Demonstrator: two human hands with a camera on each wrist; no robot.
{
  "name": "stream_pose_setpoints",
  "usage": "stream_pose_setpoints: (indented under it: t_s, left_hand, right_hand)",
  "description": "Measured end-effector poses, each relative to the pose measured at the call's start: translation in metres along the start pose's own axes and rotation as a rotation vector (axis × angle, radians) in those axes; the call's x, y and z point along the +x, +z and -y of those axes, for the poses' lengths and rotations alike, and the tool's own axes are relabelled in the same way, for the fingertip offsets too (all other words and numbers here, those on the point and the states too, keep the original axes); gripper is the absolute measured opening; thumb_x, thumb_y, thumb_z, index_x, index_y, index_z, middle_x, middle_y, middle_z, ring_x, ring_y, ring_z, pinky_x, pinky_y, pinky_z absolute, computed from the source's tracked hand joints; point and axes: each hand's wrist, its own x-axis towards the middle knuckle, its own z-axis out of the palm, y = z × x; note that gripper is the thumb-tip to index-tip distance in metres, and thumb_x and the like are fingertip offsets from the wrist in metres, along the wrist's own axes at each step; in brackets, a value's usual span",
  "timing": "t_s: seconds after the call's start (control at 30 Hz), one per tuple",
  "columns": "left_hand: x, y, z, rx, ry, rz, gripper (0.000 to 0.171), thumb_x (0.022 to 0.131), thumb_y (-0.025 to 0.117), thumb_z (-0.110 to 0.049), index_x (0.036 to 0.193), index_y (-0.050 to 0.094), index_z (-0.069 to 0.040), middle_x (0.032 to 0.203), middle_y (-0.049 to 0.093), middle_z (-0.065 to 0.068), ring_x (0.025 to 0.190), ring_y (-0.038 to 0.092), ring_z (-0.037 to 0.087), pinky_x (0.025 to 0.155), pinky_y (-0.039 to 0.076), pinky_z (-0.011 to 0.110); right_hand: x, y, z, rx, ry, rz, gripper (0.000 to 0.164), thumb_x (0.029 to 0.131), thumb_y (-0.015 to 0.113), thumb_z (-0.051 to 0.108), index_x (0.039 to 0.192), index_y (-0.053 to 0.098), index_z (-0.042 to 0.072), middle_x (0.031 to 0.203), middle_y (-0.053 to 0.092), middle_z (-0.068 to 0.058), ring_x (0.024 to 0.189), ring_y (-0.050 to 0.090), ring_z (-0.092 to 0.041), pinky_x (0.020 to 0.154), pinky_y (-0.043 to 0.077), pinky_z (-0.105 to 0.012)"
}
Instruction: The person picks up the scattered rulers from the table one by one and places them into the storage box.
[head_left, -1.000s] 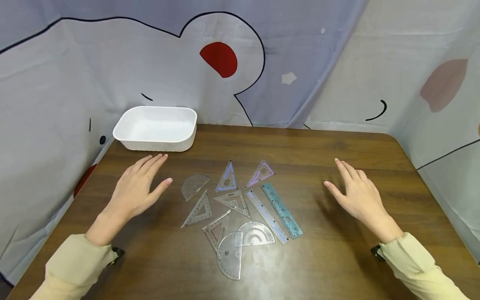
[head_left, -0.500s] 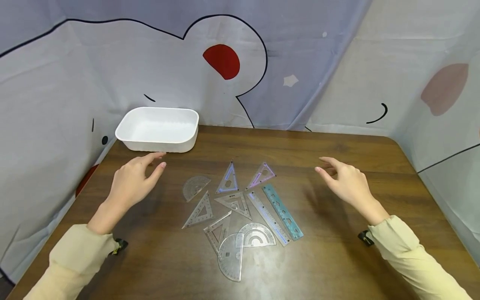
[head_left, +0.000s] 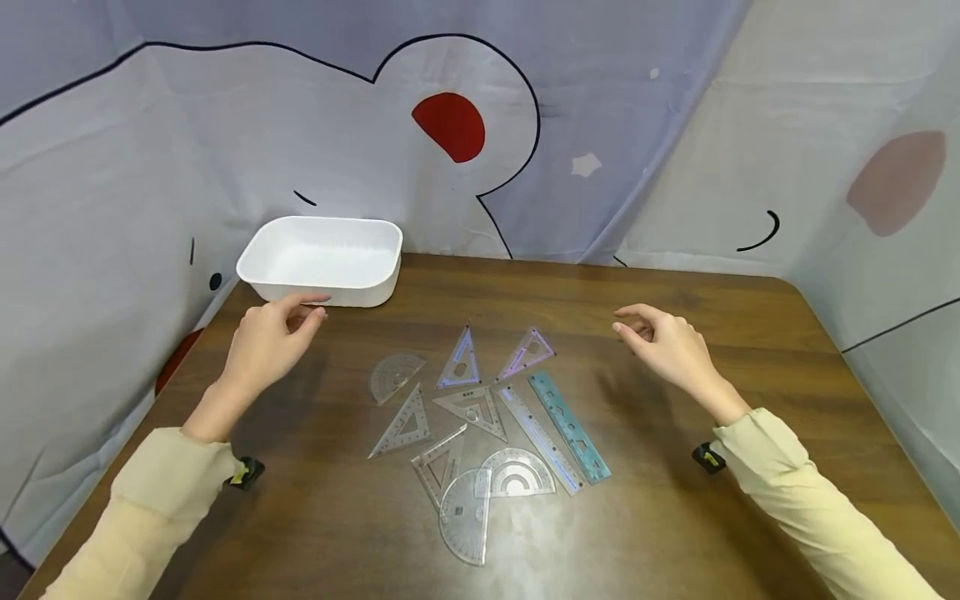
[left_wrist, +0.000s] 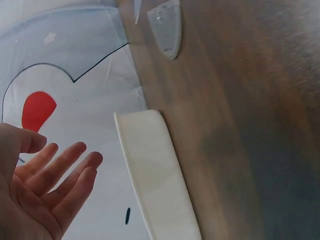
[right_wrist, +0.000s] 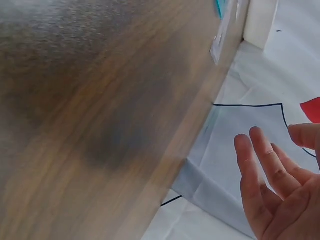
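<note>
My left hand (head_left: 264,343) hovers in front of the white tray (head_left: 367,295), its fingers loosely bent, holding nothing; its fingertips overlap the tray's front wall in the head view. On the other side, my right hand (head_left: 670,344) is raised over the table, also loosely bent and holding nothing. Between them lie clear drawing tools: a teal ruler (head_left: 572,429), a clear ruler (head_left: 542,442), a purple-marked set square (head_left: 516,362), a blue-marked set square (head_left: 452,380), several plain set squares and a small protractor (head_left: 386,379). Nearest the front, one protractor (head_left: 461,518) overlaps another protractor (head_left: 534,477).
The brown wooden table (head_left: 660,533) ends at the back against a printed cloth (head_left: 585,67). The white tray stands at the back left corner. Dark straps with small devices sit at both wrists, below the cream sleeves (head_left: 168,467).
Both hands have gone from spread, straight fingers to loosely bent ones with thumbs nearer the fingers. The right hand has moved left; the left hand slightly farther back. The drawing tools keep their places.
</note>
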Motion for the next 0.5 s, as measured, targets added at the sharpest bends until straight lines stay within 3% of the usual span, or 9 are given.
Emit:
stream_pose_setpoints:
  t_s: [0.1,0.2,0.37,0.5]
  left_hand:
    - [0.008,-0.003,0.004,-0.069,-0.021,0.007,0.024,0.095,0.055,-0.015,0.113,0.069,-0.007,0.090,0.074,0.012,0.069,0.057,-0.011,0.053,0.040,0.017]
    - [0.016,-0.007,0.009,-0.130,-0.061,0.019,0.025,0.096,0.052,-0.015,0.111,0.070,-0.005,0.092,0.074,0.015,0.068,0.048,-0.024,0.053,0.038,0.013]
    - [0.031,-0.015,0.020,-0.206,-0.173,0.041,0.029,0.098,0.052,-0.022,0.112,0.070,-0.004,0.092,0.074,0.012,0.068,0.055,-0.016,0.056,0.045,0.009]
    - [0.045,-0.020,0.032,-0.303,-0.247,0.042,0.034,0.098,0.054,-0.026,0.115,0.067,0.001,0.079,0.070,-0.017,0.068,0.061,-0.012,0.060,0.049,0.008]
  right_hand:
    - [0.004,0.002,0.002,0.007,-0.005,-0.003,0.034,0.097,0.054,0.039,0.119,0.064,0.015,0.094,0.075,-0.004,0.074,0.071,-0.019,0.053,0.049,-0.031]
    - [0.009,0.004,0.004,0.018,-0.006,-0.021,0.030,0.096,0.055,0.037,0.114,0.066,0.017,0.091,0.075,-0.004,0.072,0.070,-0.017,0.053,0.048,-0.031]
    - [0.019,0.005,0.005,0.096,0.019,-0.040,0.024,0.096,0.056,0.035,0.104,0.069,0.017,0.081,0.074,-0.004,0.063,0.066,-0.014,0.050,0.046,-0.029]
    - [0.029,0.005,0.004,0.186,0.041,-0.013,0.026,0.096,0.056,0.035,0.103,0.069,0.013,0.079,0.072,-0.009,0.060,0.066,-0.018,0.048,0.048,-0.027]
